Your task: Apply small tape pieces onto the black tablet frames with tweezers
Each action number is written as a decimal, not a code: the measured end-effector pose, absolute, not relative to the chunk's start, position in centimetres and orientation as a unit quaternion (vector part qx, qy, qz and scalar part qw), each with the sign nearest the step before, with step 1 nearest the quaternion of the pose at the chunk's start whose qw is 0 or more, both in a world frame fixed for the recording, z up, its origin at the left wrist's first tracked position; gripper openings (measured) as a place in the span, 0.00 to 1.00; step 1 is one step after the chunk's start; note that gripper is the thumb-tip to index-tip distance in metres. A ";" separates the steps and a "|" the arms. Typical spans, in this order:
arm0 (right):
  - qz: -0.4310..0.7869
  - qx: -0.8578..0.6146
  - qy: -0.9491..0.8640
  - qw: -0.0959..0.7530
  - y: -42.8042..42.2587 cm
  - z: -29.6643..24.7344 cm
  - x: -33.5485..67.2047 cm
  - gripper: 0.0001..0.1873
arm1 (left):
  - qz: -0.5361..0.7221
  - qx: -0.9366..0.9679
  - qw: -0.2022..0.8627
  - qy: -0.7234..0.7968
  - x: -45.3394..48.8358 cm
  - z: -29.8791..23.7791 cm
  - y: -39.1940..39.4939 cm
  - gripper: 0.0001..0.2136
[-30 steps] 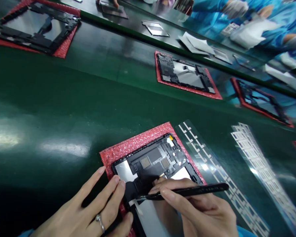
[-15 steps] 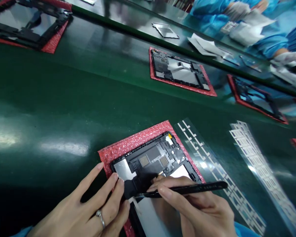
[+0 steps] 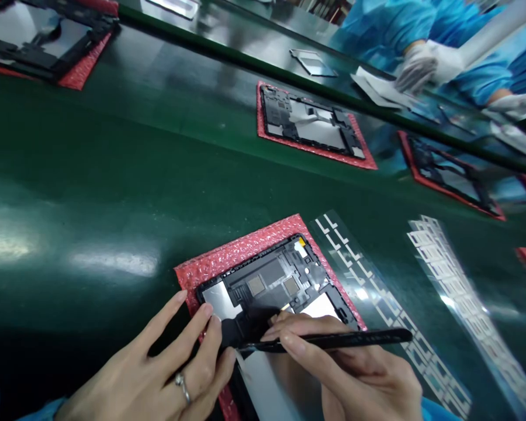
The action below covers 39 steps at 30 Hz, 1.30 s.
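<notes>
An open black tablet frame (image 3: 272, 286) lies on a red bubble-wrap pad (image 3: 228, 257) near the bottom of the green belt (image 3: 114, 175). My right hand (image 3: 359, 374) pinches black tweezers (image 3: 333, 340), whose tips point left onto a black flap inside the frame. My left hand (image 3: 158, 374), wearing a ring, rests on the pad's left edge with its fingertips pressing the frame and flap beside the tweezer tips. What the tweezer tips grip is too small to make out.
Two clear strips of small stickers (image 3: 377, 292) (image 3: 460, 298) lie right of the pad. More tablet frames on red pads (image 3: 309, 126) (image 3: 451, 172) (image 3: 48, 41) sit farther up the belt. People in blue coats and white gloves (image 3: 416, 64) work at the far side.
The far pads have drifted left along the belt. My hands stay on the frame; the left fingertips have closed in slightly toward the tweezer tips. A gloved hand has come into view at the top right.
</notes>
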State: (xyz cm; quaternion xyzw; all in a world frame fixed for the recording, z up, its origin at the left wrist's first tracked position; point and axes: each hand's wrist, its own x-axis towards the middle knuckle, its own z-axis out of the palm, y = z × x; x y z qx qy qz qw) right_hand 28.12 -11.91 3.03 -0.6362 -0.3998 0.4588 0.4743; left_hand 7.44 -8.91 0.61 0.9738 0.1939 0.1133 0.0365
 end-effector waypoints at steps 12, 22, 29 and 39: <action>0.483 -0.611 -0.387 0.494 -11.6 3.5 29.5 0.07 | 0.112 0.971 0.039 0.206 8.2 0.9 -8.9 0.18; 0.534 -0.598 -0.366 0.474 -12.7 2.7 29.4 0.06 | 0.135 0.958 0.053 0.247 8.6 0.9 -9.1 0.16; 0.548 -0.576 -0.364 0.485 -12.3 2.9 28.9 0.09 | 0.140 0.955 0.054 0.257 8.5 0.5 -9.5 0.16; 0.518 -0.605 -0.399 0.455 -12.7 2.8 29.2 0.07 | 0.105 0.963 0.055 0.241 8.0 0.9 -9.6 0.17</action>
